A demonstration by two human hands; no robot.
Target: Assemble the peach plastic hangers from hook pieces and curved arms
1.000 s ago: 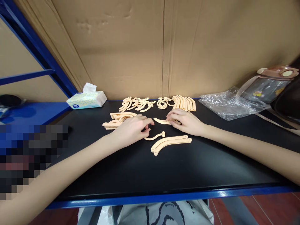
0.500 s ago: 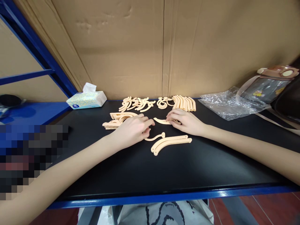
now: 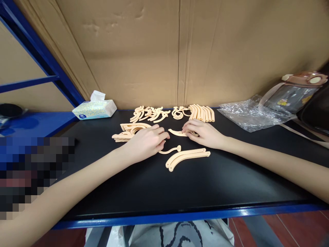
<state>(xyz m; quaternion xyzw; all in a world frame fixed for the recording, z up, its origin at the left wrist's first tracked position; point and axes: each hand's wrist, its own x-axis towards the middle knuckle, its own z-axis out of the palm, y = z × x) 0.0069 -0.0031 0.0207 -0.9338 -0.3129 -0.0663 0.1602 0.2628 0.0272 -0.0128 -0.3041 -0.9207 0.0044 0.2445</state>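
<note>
My left hand point(image 3: 149, 142) is closed, its fingers curled down over one end of a thin, cream S-curved piece point(image 3: 169, 151) with a small loop at its far end. Its grip is partly hidden under the fingers. My right hand point(image 3: 202, 133) pinches a flat, curved cream strip point(image 3: 177, 133) whose left end sticks out towards my left hand. Just in front of the hands, two long curved strips point(image 3: 189, 157) with small holes at their ends lie side by side. A stack of similar curved pieces point(image 3: 123, 137) sits beyond my left wrist, partly covered by it.
Along the back of the black table point(image 3: 164, 195) lie branched pieces point(image 3: 158, 115), hooked pieces point(image 3: 177, 114) and a row of curved strips point(image 3: 203, 113). A tissue pack point(image 3: 95, 109) stands left. Clear plastic point(image 3: 249, 113) and a strapped bottle point(image 3: 290, 96) are at right.
The left index finger has curled slightly in towards the thumb, and the looped end of the thin piece has turned a little. My right hand stays where it was.
</note>
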